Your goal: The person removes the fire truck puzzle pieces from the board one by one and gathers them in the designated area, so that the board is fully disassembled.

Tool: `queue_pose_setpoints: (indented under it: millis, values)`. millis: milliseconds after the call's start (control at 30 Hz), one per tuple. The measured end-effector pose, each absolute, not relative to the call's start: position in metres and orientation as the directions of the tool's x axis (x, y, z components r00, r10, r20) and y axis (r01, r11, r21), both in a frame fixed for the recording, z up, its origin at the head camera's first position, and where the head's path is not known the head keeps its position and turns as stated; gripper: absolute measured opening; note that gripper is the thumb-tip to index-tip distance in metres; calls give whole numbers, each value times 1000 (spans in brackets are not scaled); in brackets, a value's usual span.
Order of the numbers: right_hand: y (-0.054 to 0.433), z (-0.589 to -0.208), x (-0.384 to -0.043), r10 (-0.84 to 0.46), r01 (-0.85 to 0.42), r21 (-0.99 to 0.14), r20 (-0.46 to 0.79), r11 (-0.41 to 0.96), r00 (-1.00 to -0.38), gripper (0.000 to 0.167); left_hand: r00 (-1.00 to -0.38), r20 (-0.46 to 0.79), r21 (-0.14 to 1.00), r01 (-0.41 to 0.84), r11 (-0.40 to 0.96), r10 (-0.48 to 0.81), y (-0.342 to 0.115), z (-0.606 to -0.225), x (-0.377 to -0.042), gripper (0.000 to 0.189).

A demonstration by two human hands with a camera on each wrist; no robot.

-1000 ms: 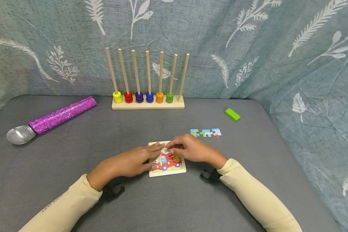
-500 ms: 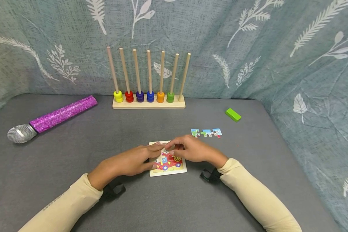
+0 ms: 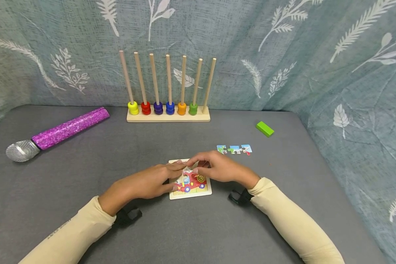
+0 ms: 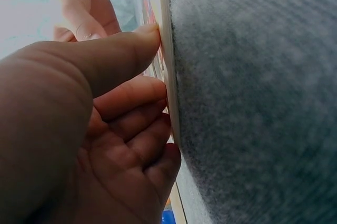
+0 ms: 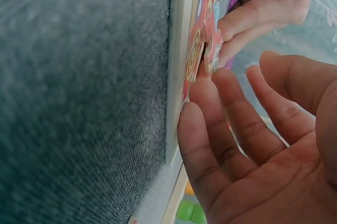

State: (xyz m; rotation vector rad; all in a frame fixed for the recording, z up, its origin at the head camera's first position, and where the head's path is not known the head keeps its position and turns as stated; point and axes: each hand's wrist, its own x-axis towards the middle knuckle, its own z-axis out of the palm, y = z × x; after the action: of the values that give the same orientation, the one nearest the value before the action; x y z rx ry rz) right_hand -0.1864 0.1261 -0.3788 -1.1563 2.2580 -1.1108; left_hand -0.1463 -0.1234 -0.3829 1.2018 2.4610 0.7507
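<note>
Puzzle board [image 3: 191,196] lies on the tabletop [image 3: 184,231], our left grip [image 3: 151,181] spread over its left side. Our right grip [image 3: 222,168] curves over its upper right beside a tilted puzzle piece [image 5: 213,50]; whether we pinch that, we cannot tell. Three loose pieces [image 3: 235,149] lie beyond.

The puzzle frame [image 5: 178,77] you are working at looks like pale, smooth wood, and the puzzle [image 3: 194,182] in it has a smooth printed face. Its loose pieces [image 3: 235,149] look printed too. Your bench [image 3: 184,231] is covered in matt grey cloth, with a woven grain. You face a peg rack [image 3: 168,118] of plain, smooth wood, its beads [image 3: 158,108] lightly glossy. The microphone [image 3: 66,131] pairs silvery metal mesh with a glittery, sparkling handle. The green block [image 3: 265,129] looks smooth; your sleeves [image 3: 293,220] are matt cloth, the curtain [image 3: 211,33] creased, printed fabric.
</note>
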Motion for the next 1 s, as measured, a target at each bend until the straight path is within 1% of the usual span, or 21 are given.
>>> queue_pose_setpoints:
  millis: [200,467,533,667,867,1000]
  values:
    - [124,-378,-187,-802,-527,-771,35,357,-596,23,-607,-31,564,645,515,794,-123,-383,-147,50]
    - [122,-376,-188,-793,-464,-842,76,274,-604,21,-617,-34,564,637,525,786,-123,-383,-146,51]
    - [121,-375,-187,-788,-439,-859,72,262,-611,22,-621,-33,563,636,527,783,-123,-383,-146,51]
    - [119,-374,-186,-784,-429,-866,71,259,-617,21,-621,-25,564,639,523,784,-124,-382,-145,51]
    - [117,-375,-186,-797,-465,-849,91,251,-597,19,-618,-26,558,643,524,786,-124,-383,-145,50]
    - [117,-376,-187,-812,-460,-855,85,238,-578,18,-612,-35,554,646,524,790,-123,-383,-146,50]
